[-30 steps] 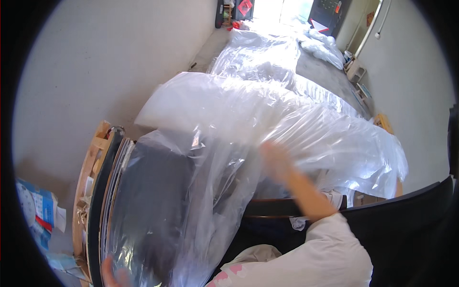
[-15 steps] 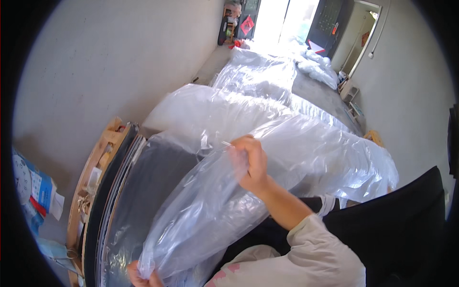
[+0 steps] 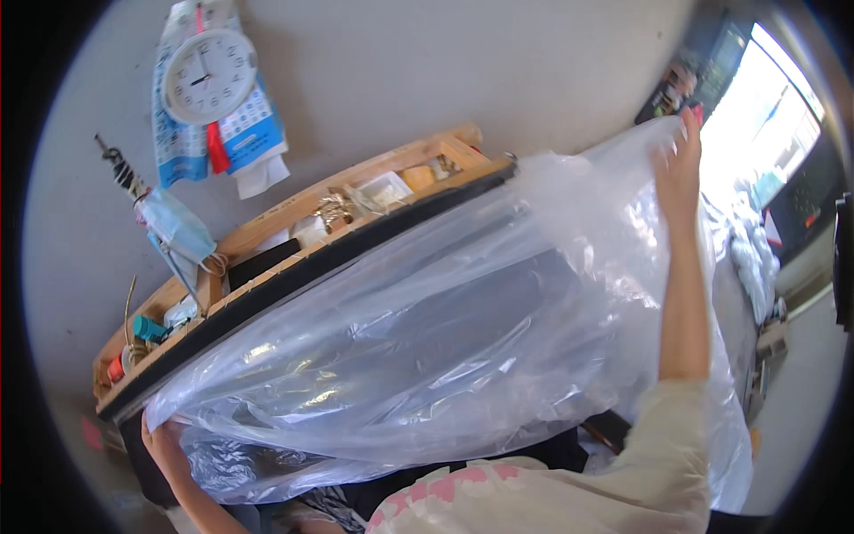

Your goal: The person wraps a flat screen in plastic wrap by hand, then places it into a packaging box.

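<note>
A wide see-through plastic sheet (image 3: 427,329) is stretched slantwise in front of me, wrinkled and shiny. At the lower left my left hand (image 3: 165,449) is closed on its near corner, beside the end of a black-edged board (image 3: 311,283). My right hand (image 3: 680,169) is raised at the far right with its arm extended, and pinches the sheet's upper edge; the fingertips are slightly blurred. Dark, flat surfaces show through the film. Beyond my right hand the sheet hangs down along my right forearm.
A wooden trough (image 3: 445,147) with several small items runs along the board's wall side. On the wall hang a round white clock (image 3: 209,78) and a blue face mask (image 3: 178,227). More crumpled plastic (image 3: 754,267) lies near the bright doorway (image 3: 765,116) at the right.
My view has turned left toward the wall. My hands have moved far apart, the right one reaching out, and the bunched sheet is now spread wide over the boards.
</note>
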The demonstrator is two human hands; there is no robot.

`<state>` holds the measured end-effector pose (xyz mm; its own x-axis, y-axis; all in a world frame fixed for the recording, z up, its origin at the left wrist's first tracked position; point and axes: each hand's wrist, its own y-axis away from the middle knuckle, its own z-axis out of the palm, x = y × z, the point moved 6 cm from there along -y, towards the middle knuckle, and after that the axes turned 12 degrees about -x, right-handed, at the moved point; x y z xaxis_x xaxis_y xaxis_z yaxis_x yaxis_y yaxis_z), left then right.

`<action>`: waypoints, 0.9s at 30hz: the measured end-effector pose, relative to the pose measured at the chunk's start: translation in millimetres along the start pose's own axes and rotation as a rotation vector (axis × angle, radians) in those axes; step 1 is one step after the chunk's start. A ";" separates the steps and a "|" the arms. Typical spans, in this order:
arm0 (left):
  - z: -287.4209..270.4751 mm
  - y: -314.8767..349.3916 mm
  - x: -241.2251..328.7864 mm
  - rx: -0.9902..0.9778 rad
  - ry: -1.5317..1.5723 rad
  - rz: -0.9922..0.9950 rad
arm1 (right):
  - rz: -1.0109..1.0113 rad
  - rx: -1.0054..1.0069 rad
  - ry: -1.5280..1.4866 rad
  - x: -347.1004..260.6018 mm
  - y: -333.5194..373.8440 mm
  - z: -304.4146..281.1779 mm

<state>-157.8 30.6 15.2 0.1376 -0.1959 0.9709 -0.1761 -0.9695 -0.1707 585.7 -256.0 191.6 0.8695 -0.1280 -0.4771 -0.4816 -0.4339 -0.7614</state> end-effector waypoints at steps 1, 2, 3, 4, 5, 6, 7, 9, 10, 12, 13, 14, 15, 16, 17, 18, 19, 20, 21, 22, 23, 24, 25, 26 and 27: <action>2.8 7.3 6.1 0.036 -0.069 -0.071 | -0.271 -0.147 0.030 -34.1 25.7 29.8; 0.1 11.7 0.4 0.116 0.025 -0.085 | -0.387 -0.360 -0.124 -67.8 60.9 64.5; -3.4 14.9 -7.5 0.189 0.118 -0.097 | -0.399 -0.365 -0.128 -52.2 76.5 73.1; -9.2 17.0 -9.1 0.188 0.119 -0.105 | -0.156 -0.616 0.144 -3.9 95.6 97.2; -15.1 20.6 -12.2 0.182 0.051 -0.141 | 0.097 -0.851 0.424 49.2 116.5 110.9; -17.5 25.1 -18.2 0.184 -0.011 -0.174 | 0.351 -1.067 0.708 86.2 131.0 111.6; -30.2 24.3 -28.7 0.193 -0.008 -0.178 | 0.341 -1.070 0.709 86.8 137.3 110.5; -60.9 31.1 -35.7 0.100 -0.279 -0.134 | 0.180 -0.809 0.628 75.2 139.2 114.6; -54.1 31.0 -21.3 0.134 -0.285 -0.081 | 0.018 -0.732 0.396 38.8 128.0 124.1; -42.5 41.7 9.6 0.562 0.151 -0.008 | -0.056 -0.787 0.378 -8.8 139.9 162.0; -67.8 43.9 -24.8 0.690 0.580 -0.003 | -0.123 -0.802 0.370 -27.8 144.6 185.7; -62.1 46.8 -30.5 0.638 0.471 0.021 | -0.199 -0.815 0.479 -7.4 158.2 195.5; -26.8 44.3 -22.1 0.282 0.666 0.063 | -0.219 -0.851 0.449 -25.1 153.1 201.2; 1.7 46.7 -44.9 0.273 0.932 -0.029 | -0.272 -0.713 0.426 -29.1 153.4 195.0; 38.8 49.7 -42.0 0.506 0.678 -0.263 | 0.059 -0.990 0.627 -6.8 145.2 196.9; 54.0 45.3 -53.6 0.261 0.787 -0.293 | 0.205 -0.946 0.639 19.1 135.5 185.3; 39.5 43.3 -42.2 0.413 0.451 -0.207 | 0.303 -0.943 0.536 10.5 127.8 188.3; 21.5 35.8 -18.9 0.544 0.112 -0.120 | 0.404 -0.929 0.434 -0.5 120.1 188.4; 4.2 33.1 -12.4 0.580 0.099 -0.114 | 0.377 -0.944 0.408 18.8 124.5 198.3; -14.1 31.3 11.3 0.583 -0.233 0.009 | 0.195 -0.831 0.472 48.0 129.0 202.7; -23.9 26.0 32.6 0.572 -0.565 0.130 | 0.021 -0.700 0.526 63.1 131.5 207.7; -35.2 21.0 39.3 0.573 -0.783 -0.043 | 0.108 -0.803 0.565 76.0 133.9 214.1; -45.4 22.0 49.3 0.564 -0.995 -0.229 | 0.195 -0.911 0.607 82.4 134.1 209.6; -85.1 35.5 28.4 0.464 -0.978 -0.447 | 0.171 -0.945 0.552 66.2 142.5 214.3; -123.2 56.2 4.4 0.422 -1.071 -0.565 | 0.137 -0.972 0.616 42.6 149.5 216.9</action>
<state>-287.2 -6.6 30.6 0.8378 0.4269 0.3403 0.4577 -0.8890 -0.0117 527.0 -132.9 -37.7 0.8513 -0.5237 -0.0312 -0.5211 -0.8510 0.0657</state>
